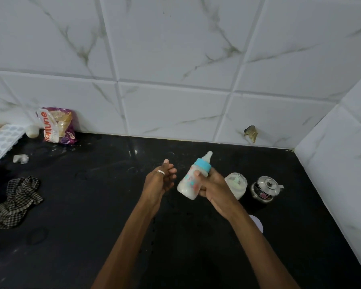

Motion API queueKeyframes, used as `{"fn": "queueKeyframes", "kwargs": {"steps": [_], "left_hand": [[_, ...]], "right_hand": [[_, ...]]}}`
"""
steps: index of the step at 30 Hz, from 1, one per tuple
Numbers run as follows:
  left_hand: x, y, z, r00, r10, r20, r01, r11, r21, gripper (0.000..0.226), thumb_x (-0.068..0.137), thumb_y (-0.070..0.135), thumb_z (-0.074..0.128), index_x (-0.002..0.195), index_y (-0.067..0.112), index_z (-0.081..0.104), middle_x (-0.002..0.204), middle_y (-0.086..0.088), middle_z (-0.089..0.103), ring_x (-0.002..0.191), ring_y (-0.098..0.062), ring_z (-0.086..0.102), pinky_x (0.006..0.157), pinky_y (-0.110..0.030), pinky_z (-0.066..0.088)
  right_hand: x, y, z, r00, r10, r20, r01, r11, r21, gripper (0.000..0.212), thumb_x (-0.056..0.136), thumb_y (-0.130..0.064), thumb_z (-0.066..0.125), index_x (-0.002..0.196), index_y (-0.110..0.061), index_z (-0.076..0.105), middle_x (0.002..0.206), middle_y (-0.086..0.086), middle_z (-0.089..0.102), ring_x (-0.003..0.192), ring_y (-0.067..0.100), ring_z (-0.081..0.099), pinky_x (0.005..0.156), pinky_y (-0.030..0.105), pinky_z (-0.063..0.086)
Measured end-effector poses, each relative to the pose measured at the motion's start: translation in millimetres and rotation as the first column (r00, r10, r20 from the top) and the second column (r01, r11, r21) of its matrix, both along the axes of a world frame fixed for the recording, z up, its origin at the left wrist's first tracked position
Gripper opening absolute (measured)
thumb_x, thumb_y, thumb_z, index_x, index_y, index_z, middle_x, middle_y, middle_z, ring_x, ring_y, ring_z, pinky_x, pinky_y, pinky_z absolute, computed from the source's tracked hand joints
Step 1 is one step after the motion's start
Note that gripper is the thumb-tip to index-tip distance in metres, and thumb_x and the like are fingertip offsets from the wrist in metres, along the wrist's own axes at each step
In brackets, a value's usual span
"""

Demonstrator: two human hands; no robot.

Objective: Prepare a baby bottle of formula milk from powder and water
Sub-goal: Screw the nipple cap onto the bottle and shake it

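The baby bottle (188, 185) is marked by a blue collar, white contents and red-blue prints. Left of it a black-and-white checked cloth (17, 202) and a purple, orange-lettered packet (57, 126) are seen. A black counter (92, 226) is noted beneath it, white grey-veined tiles (175, 59) behind.

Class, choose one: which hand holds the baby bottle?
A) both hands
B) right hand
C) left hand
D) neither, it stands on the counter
B: the right hand grips the tilted baby bottle, while the left hand is apart from it, holding nothing.

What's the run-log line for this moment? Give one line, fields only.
right hand: grips baby bottle, tilted | bottle: teat on, milky liquid inside | left hand: fingers relaxed, holds nothing
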State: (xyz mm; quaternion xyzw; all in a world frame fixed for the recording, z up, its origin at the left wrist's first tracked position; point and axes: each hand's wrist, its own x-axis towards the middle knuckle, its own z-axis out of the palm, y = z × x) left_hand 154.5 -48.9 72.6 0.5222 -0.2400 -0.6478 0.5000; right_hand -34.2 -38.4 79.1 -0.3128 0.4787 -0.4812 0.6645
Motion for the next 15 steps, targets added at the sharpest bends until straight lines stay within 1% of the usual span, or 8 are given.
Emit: {"fn": "queueKeyframes", "kwargs": {"steps": [1,3,4,6,8,9,12,15], "left_hand": [[-0.3,0.0,0.8,1.000,-0.004,0.002,0.004,1.000,-0.004,0.035,0.098,0.045,0.064,0.111,0.014,0.075,0.095,0.001,0.078,0.090,-0.016,0.071,0.086,-0.037,0.056],[-0.4,0.0,2.1,1.000,0.000,-0.004,0.000,1.000,-0.009,0.034,0.098,0.045,0.064,0.109,0.015,0.075,0.093,0.001,0.078,0.088,-0.015,0.071,0.083,-0.035,0.056],[-0.2,0.1,1.9,1.000,0.006,-0.007,-0.006,1.000,-0.008,0.033,0.098,0.044,0.064,0.109,0.015,0.074,0.092,0.002,0.078,0.087,-0.015,0.071,0.082,-0.034,0.056],[0.3,0.4,1.6,1.000,0.009,-0.008,-0.009,1.000,-0.003,0.032,0.099,0.043,0.063,0.109,0.014,0.074,0.092,0.001,0.078,0.088,-0.015,0.070,0.082,-0.034,0.056],[1.6,0.5,0.9,1.000,-0.004,0.003,0.004,1.000,-0.004,0.033,0.100,0.041,0.062,0.112,0.013,0.074,0.095,0.000,0.078,0.092,-0.017,0.070,0.083,-0.035,0.055],[2.3,0.9,0.6,1.000,-0.012,0.010,0.012,1.000,-0.007,0.033,0.099,0.041,0.062,0.114,0.013,0.074,0.097,0.000,0.078,0.094,-0.018,0.070,0.084,-0.036,0.055],[7.0,3.2,-1.3,1.000,-0.012,0.024,0.012,1.000,-0.014,0.033,0.099,0.041,0.063,0.114,0.014,0.074,0.099,-0.001,0.078,0.096,-0.019,0.070,0.086,-0.037,0.056],[12.5,6.0,-5.2,0.999,-0.018,0.047,0.018,1.000,-0.003,0.034,0.100,0.041,0.062,0.115,0.013,0.073,0.101,-0.002,0.077,0.097,-0.019,0.070,0.093,-0.040,0.055]], "right_hand": [[-0.4,-0.2,1.7,1.000,-0.027,0.015,0.027,1.000,-0.014,0.066,0.082,-0.038,0.080,0.140,-0.018,0.055,0.134,0.011,0.068,0.119,0.026,0.070,0.090,0.044,0.061],[-1.9,-2.3,1.3,0.968,-0.207,0.143,0.206,0.978,0.018,0.068,0.082,-0.034,0.075,0.144,-0.018,0.050,0.135,0.010,0.066,0.120,0.026,0.069,0.091,0.044,0.060],[-2.4,-2.9,1.1,0.960,-0.235,0.149,0.236,0.972,0.014,0.068,0.082,-0.033,0.072,0.145,-0.018,0.048,0.135,0.010,0.066,0.120,0.025,0.068,0.092,0.044,0.060],[-0.9,1.9,3.0,0.997,-0.079,0.013,0.079,0.997,-0.023,0.064,0.084,-0.034,0.074,0.141,-0.018,0.051,0.132,0.010,0.067,0.118,0.026,0.069,0.093,0.045,0.060],[-1.7,9.3,-6.1,0.976,0.111,-0.186,-0.118,0.993,-0.026,0.062,0.084,-0.039,0.081,0.136,-0.019,0.055,0.129,0.008,0.069,0.118,0.024,0.070,0.092,0.044,0.061],[-2.5,12.3,-10.4,0.964,0.133,-0.229,-0.142,0.990,-0.020,0.060,0.083,-0.040,0.082,0.134,-0.021,0.056,0.128,0.006,0.070,0.117,0.021,0.070,0.092,0.042,0.061],[-3.2,15.8,-25.4,0.944,0.045,-0.326,-0.051,0.999,-0.011,0.050,0.088,-0.038,0.078,0.130,-0.025,0.053,0.124,0.000,0.068,0.109,0.014,0.072,0.087,0.034,0.061],[-5.9,15.4,-38.8,0.850,-0.003,-0.527,-0.009,1.000,-0.020,0.047,0.092,-0.037,0.076,0.128,-0.030,0.047,0.120,-0.011,0.063,0.106,0.005,0.065,0.077,0.020,0.054]]}}
